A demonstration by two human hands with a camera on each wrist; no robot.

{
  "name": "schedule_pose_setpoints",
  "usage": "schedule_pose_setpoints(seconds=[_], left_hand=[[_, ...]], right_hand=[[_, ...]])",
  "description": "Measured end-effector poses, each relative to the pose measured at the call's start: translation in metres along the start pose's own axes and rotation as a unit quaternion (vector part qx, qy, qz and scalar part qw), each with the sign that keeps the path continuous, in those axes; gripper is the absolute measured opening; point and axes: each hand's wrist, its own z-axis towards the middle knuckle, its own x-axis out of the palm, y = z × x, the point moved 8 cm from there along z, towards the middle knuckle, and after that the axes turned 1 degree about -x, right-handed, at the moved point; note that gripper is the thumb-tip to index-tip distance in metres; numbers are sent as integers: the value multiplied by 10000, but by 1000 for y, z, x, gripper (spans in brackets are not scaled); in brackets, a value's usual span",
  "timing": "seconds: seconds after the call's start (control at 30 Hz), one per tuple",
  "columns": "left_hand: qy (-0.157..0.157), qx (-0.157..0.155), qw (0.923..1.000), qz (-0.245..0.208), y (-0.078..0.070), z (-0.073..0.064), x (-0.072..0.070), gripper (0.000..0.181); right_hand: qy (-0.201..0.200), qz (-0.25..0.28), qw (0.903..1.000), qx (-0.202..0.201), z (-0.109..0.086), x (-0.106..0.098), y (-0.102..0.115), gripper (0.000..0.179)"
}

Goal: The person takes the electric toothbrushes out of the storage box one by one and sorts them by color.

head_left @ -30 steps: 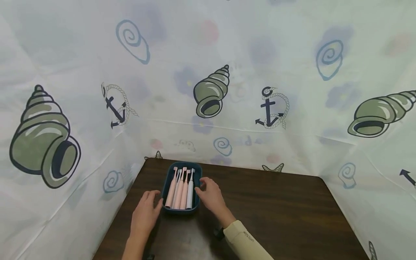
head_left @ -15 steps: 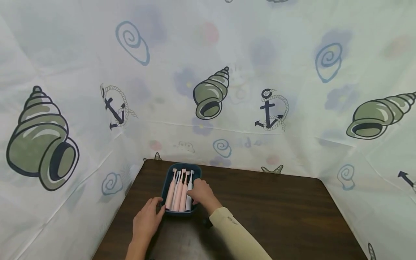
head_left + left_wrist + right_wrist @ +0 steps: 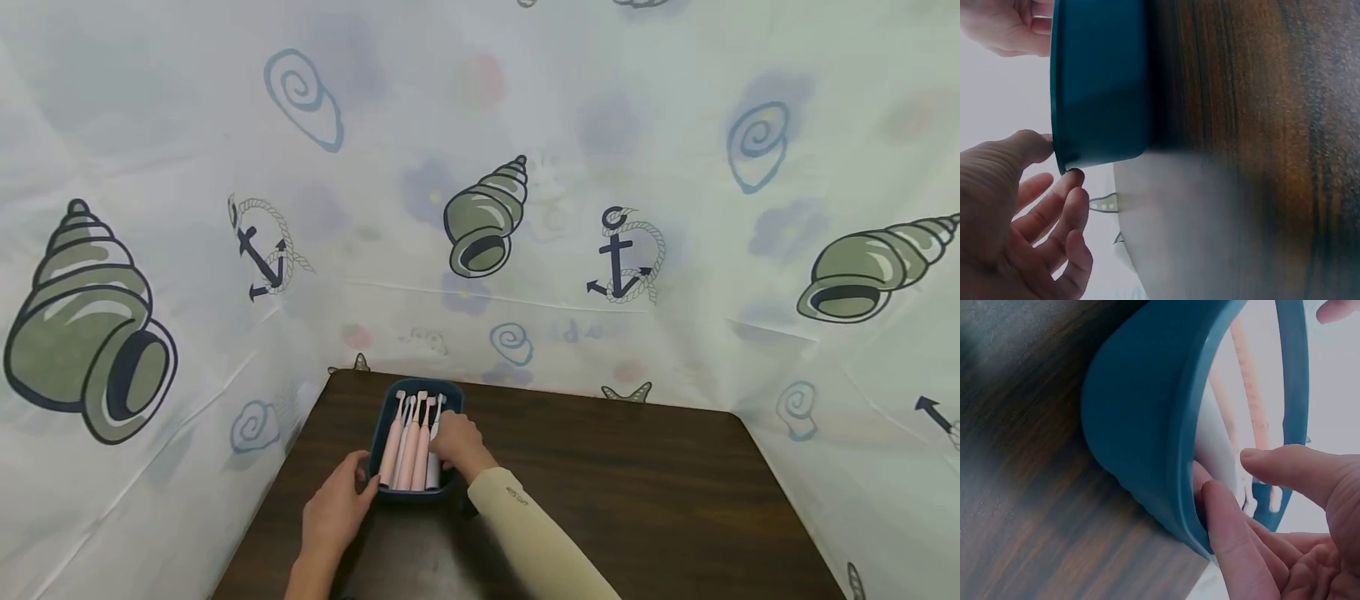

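Note:
A dark blue tray [image 3: 377,417] holds several electric toothbrushes, pink and white, heads pointing away. My left hand [image 3: 333,504] holds the tray's near left corner; in the left wrist view the thumb [image 3: 1032,149] touches the rim and a fingertip meets the side wall. My right hand [image 3: 459,442] reaches in over the right rim and covers part of the rightmost white electric toothbrush [image 3: 432,472]. In the right wrist view that brush's white handle [image 3: 1215,434] lies between thumb and fingers; the fingers are partly hidden by the tray wall. The pink electric toothbrush [image 3: 420,458] lies just left of it.
The tray stands at the far left of a dark wooden table [image 3: 622,492]. A pale cloth [image 3: 570,350] printed with shells and anchors hangs close behind and at both sides of the table.
My right hand has moved left from outside the tray's right rim to over the white electric toothbrush inside. My left hand has closed in on the tray's corner. The brushes lie as before.

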Motion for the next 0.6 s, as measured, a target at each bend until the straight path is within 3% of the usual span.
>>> schedule_pose_setpoints(seconds=[0.2,0.6], left_hand=[[393,-238,9987,-230,3,8,8,61],[579,-278,9975,-299,2,10,8,61]], right_hand=[[22,-186,9996,202,4,3,-4,26],[-44,-824,9961,311,0,9,3,22]])
